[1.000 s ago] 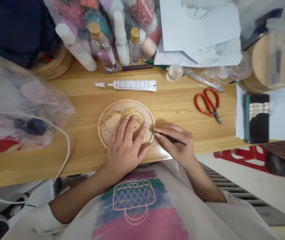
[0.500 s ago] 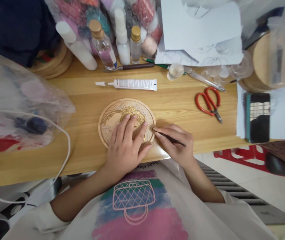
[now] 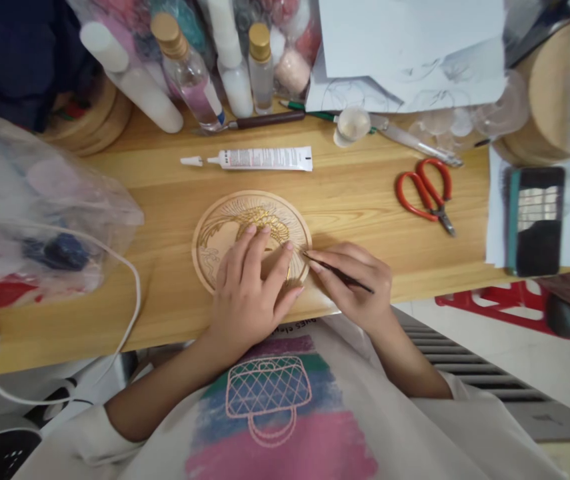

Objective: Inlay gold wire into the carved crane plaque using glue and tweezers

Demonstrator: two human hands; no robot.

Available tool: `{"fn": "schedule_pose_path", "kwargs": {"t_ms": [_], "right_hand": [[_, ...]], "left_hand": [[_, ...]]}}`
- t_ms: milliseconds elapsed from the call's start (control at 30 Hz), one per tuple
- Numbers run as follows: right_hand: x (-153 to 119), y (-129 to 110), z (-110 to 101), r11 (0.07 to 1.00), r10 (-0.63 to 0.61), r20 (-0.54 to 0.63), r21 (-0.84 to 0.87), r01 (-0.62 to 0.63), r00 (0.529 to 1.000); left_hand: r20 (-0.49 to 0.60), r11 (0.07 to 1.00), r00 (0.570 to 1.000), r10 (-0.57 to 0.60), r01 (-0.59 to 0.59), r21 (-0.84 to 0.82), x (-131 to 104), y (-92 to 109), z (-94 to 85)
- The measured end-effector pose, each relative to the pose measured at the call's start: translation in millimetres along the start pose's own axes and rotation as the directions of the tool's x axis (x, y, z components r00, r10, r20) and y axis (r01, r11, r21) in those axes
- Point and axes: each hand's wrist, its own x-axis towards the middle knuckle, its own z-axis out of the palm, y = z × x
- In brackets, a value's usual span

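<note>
Wooden disc (image 3: 222, 242) lies under the left hand (image 3: 249, 293), fingers loosely spread; right hand (image 3: 365, 287) fingers pinch a dark, slim tool (image 3: 343, 275).

One round wooden plaque (image 3: 217, 250) lies on one surface (image 3: 355, 200), one slim dark tool (image 3: 345, 275) at its right edge. Beyond the plaque: one white tube (image 3: 265, 159), one loose cap (image 3: 191, 161), four bottles (image 3: 197, 93). To its right: one pair of red-handled cutters (image 3: 438, 208), one phone (image 3: 539, 220).
</note>
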Motion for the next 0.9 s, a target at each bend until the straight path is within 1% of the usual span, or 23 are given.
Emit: {"fn": "schedule_pose_path", "kwargs": {"t_ms": [267, 433, 600, 733, 900], "right_hand": [[0.5, 0.9, -0.1, 0.999, -0.043, 0.003, -0.023, 0.043, 0.999], [0.6, 1.8, -0.6, 0.999, -0.049, 0.010, -0.022, 0.050, 0.999], [0.4, 2.0, -0.7, 1.000, -0.018, 0.007, -0.001, 0.018, 1.000], [1.5, 0.9, -1.2, 0.998, 0.031, -0.003, 0.056, -0.031, 1.000], [3.5, -1.3, -2.3, 0.989, 0.089, -0.050, 0.123, -0.083, 0.995]], "left_hand": [[0.023, 1.000, 1.000, -0.003, 0.003, 0.010, 1.2, 0.1, -0.8], [0.037, 0.999, 0.999, -0.031, 0.032, -0.033, -0.5, -0.3, -0.5], [0.046, 0.999, 0.998, -0.041, 0.043, -0.028, -0.4, 0.2, -0.9], [0.046, 0.999, 0.998, -0.038, 0.039, -0.024, 0.2, 0.6, -1.5], [0.037, 0.999, 0.998, -0.045, 0.045, 0.002, 1.0, 1.3, -1.9]]}}
